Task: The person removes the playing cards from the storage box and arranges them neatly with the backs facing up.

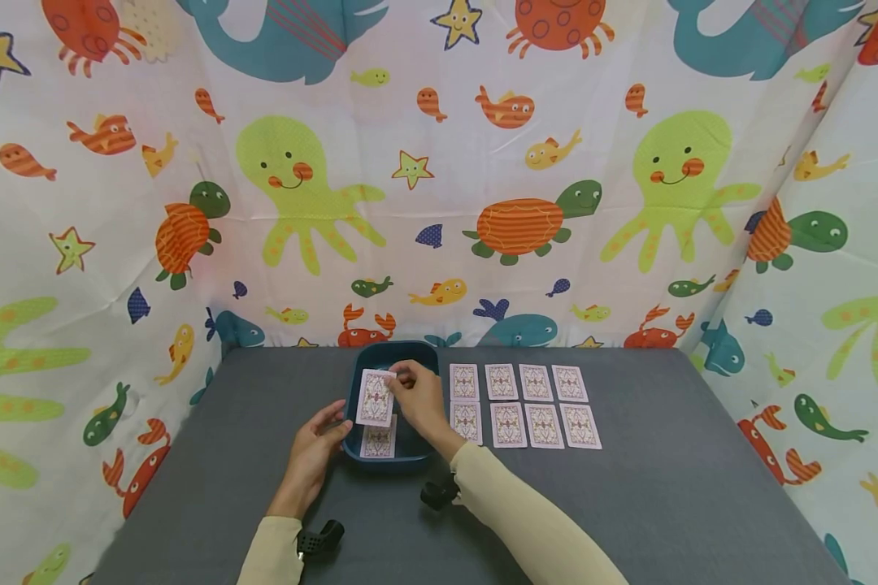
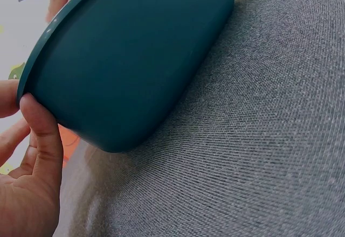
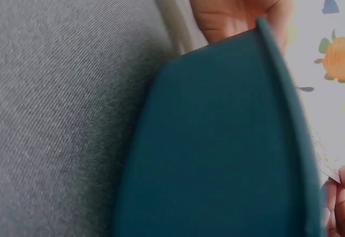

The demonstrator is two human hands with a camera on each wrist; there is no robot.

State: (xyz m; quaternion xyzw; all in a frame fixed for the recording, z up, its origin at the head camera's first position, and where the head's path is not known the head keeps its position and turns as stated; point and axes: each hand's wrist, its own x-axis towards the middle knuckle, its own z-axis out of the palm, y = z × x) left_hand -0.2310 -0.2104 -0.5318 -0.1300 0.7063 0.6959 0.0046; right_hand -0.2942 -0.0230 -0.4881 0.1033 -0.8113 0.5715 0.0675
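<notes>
Right hand (image 1: 419,398) lifts a card (image 1: 375,397) over grey table (image 1: 666,504), sea-creature curtain (image 1: 410,162) behind.

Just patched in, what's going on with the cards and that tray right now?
A person's right hand pinches one face-down card above the dark teal tray, where another card lies. The left hand touches the tray's near left edge, thumb on the rim in the left wrist view. Eight cards lie face down in two rows of four on the grey table, right of the tray.
</notes>
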